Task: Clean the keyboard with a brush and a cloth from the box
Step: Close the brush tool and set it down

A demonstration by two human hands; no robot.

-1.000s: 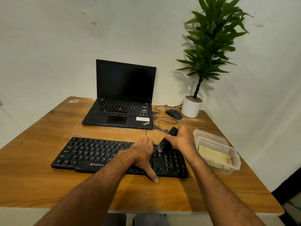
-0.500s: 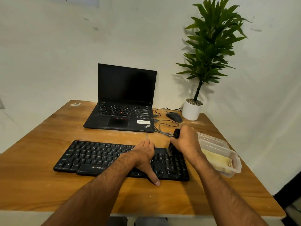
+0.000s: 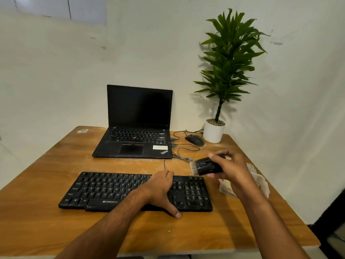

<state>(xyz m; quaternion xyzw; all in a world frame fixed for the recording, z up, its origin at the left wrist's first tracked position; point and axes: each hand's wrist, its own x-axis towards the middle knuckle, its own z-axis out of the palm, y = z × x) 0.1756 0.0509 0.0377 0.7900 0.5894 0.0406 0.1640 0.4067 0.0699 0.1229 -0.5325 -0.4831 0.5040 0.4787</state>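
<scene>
Lifted off the keys since half a second ago, the brush (image 3: 206,166) is now hanging in the air above the keyboard's far right corner, with its pale bristles pointing left. I am seeing my right hand (image 3: 230,168) gripping its black body, thumb on the far side and fingers curled under the near side. My left hand (image 3: 161,191) is lying flat on the keyboard (image 3: 104,191), fingers straight over the keys and thumb stretching down past the near edge onto the table (image 3: 46,221). I am looking at the keyboard sitting square on the wood in front of the laptop (image 3: 138,126), its cable running back toward it. Behind my right wrist the clear box (image 3: 261,184) is showing only in blurred part, so I cannot tell whether the cloth is inside it.
</scene>
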